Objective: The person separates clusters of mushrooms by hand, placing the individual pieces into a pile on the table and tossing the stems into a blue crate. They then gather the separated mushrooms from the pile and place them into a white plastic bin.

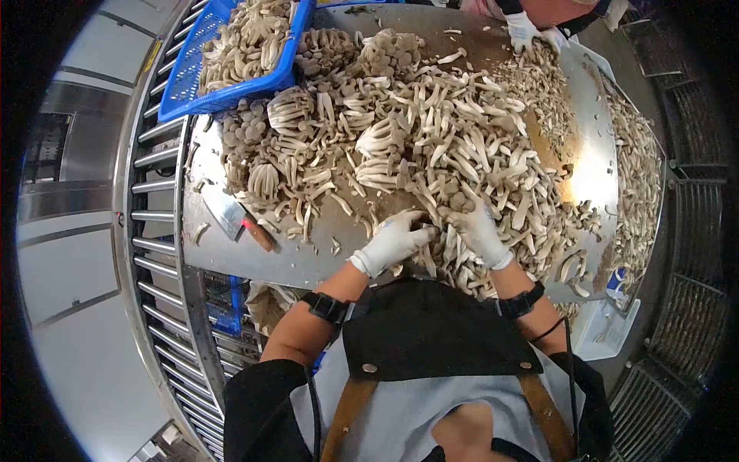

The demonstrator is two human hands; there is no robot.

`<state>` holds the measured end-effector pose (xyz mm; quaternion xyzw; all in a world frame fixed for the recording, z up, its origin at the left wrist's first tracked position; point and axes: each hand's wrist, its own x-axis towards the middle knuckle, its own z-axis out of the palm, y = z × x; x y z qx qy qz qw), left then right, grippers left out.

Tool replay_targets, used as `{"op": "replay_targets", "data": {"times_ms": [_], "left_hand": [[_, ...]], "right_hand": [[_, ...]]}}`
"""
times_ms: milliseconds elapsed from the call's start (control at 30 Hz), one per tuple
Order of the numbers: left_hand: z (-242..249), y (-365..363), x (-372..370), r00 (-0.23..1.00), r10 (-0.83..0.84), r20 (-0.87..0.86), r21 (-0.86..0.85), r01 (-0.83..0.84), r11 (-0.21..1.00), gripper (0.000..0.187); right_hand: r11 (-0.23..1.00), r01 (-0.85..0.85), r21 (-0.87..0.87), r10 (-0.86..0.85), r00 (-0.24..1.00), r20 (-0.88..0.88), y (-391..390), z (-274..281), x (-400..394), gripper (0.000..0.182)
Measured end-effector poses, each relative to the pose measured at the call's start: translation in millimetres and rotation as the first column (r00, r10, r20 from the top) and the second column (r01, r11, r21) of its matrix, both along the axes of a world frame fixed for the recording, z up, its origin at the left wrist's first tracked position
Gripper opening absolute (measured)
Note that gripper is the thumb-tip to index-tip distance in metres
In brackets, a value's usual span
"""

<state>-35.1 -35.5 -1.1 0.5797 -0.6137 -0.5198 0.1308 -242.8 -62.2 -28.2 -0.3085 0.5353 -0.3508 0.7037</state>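
A large heap of mushrooms (439, 131) with pale stems and grey-brown caps, some in clusters and many loose, covers the metal table. At the heap's near edge, my left hand (396, 240) in a white glove has its fingers curled inward; what lies between the fingertips is hidden. My right hand (479, 229), gloved too, is closed around a few mushrooms (459, 202) in the heap, close to the left hand. A knife (235, 221) with a broad blade and wooden handle lies on the table to the left, apart from both hands.
A blue basket (223, 98) full of mushrooms stands at the far left, beside a roller conveyor (158, 185). Across the table, a co-worker's gloved hand (522, 32) touches small pieces. More mushrooms (637, 177) fill the right side; a white bin (608, 329) sits below.
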Motion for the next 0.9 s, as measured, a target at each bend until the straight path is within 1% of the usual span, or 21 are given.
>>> {"op": "replay_targets", "data": {"times_ms": [33,67,100,133,167,200,267,300,333,367,400,467,533,567,633,667,700,733,767,833,900], "left_hand": [[-4.5,-5.8,6.6,0.996,0.094,-0.002,-0.009,-0.094,0.996,0.07],[0.2,-20.4,20.6,0.988,0.153,0.025,-0.197,-0.145,0.97,0.072],[4.7,-32.0,32.8,0.927,0.301,0.224,-0.34,-0.215,0.915,0.073],[8.1,-44.2,43.0,0.826,0.433,0.36,-0.543,-0.192,0.818,0.079],[-21.2,-55.7,59.6,0.825,0.392,0.406,-0.587,-0.094,0.804,0.085],[-44.3,-71.5,70.2,0.888,0.211,0.409,-0.266,-0.105,0.958,0.091],[-42.3,-80.7,63.8,0.926,0.108,0.363,-0.184,-0.042,0.982,0.085],[-52.5,-83.6,61.2,0.97,0.025,0.241,-0.041,-0.015,0.999,0.078],[-62.8,-82.0,57.1,0.993,-0.05,0.106,0.105,0.039,0.994,0.072],[-32.3,-73.2,41.5,0.99,0.035,-0.135,0.267,0.002,0.964,0.055],[-65.0,-58.1,27.8,0.755,0.392,-0.525,0.557,-0.044,0.829,0.042],[-22.6,-37.5,1.5,0.523,0.653,-0.548,0.768,0.004,0.641,0.034],[-19.8,-20.3,-10.4,0.301,0.638,-0.709,0.686,0.087,0.722,0.034],[-18.1,-14.2,-13.7,0.179,0.617,-0.766,0.64,0.117,0.76,0.034],[-4.2,-9.9,-19.6,0.345,0.576,-0.741,0.575,-0.118,0.81,0.032],[6.6,-11.9,-22.1,0.425,0.554,-0.716,0.508,-0.226,0.831,0.03],[14.6,-11.2,-22.7,0.435,0.58,-0.689,0.495,-0.302,0.815,0.029],[12.5,-13.5,-16.7,0.404,0.556,-0.727,0.443,-0.344,0.828,0.034],[2.4,-15.1,-12.3,0.571,0.434,-0.697,0.242,-0.382,0.892,0.037],[6.6,-11.9,-17.4,0.679,0.321,-0.66,0.115,-0.331,0.937,0.04],[24.6,-3.7,-28.8,0.611,0.394,-0.686,0.273,-0.286,0.919,0.042]], "right_hand": [[0.998,0.042,0.054,-0.048,0.994,0.1,-2.3,6.1,-9.2,0.073],[0.995,0.081,0.06,-0.086,0.992,0.093,-3.7,13.7,-15.3,0.073],[0.991,0.122,0.064,-0.127,0.988,0.086,-5.4,21.4,-20.9,0.074],[0.985,0.163,0.064,-0.167,0.983,0.077,-7.0,24.5,-29.6,0.074],[0.999,-0.034,0.011,0.035,0.993,-0.113,-11.9,4.0,-49.5,0.075],[0.981,-0.193,0.002,0.185,0.936,-0.298,-17.6,12.2,-50.1,0.075],[0.868,-0.491,0.071,0.423,0.657,-0.624,-30.2,42.3,-41.9,0.076],[0.851,-0.495,-0.172,0.317,0.748,-0.582,-26.1,40.7,-29.6,0.077],[0.77,-0.626,-0.122,0.36,0.585,-0.726,-23.8,36.3,-22.5,0.074],[0.677,-0.734,-0.053,0.367,0.399,-0.841,-22.7,39.5,-11.4,0.072],[0.638,-0.767,0.071,0.474,0.319,-0.821,-22.8,42.1,2.6,0.072],[0.704,-0.706,-0.081,0.377,0.468,-0.799,-7.9,16.7,15.1,0.076],[0.57,-0.739,-0.359,0.209,0.553,-0.806,0.1,-1.5,12.6,0.073],[0.696,-0.607,-0.385,0.267,0.716,-0.646,1.0,-3.0,11.6,0.072],[0.657,-0.605,-0.45,0.172,0.702,-0.691,1.6,0.5,1.5,0.064],[0.754,-0.575,-0.317,0.252,0.699,-0.67,0.4,9.0,-4.1,0.062],[0.824,-0.537,-0.181,0.318,0.702,-0.637,-6.1,19.7,-11.1,0.06],[0.863,-0.471,-0.182,0.303,0.773,-0.558,-8.6,28.5,-13.8,0.058],[0.903,-0.373,-0.215,0.26,0.871,-0.418,-4.9,31.2,-14.3,0.057],[0.957,-0.17,-0.235,0.149,0.983,-0.104,2.7,32.0,-8.8,0.055],[0.98,-0.073,-0.186,0.089,0.993,0.081,9.7,35.3,-3.8,0.054]]}}
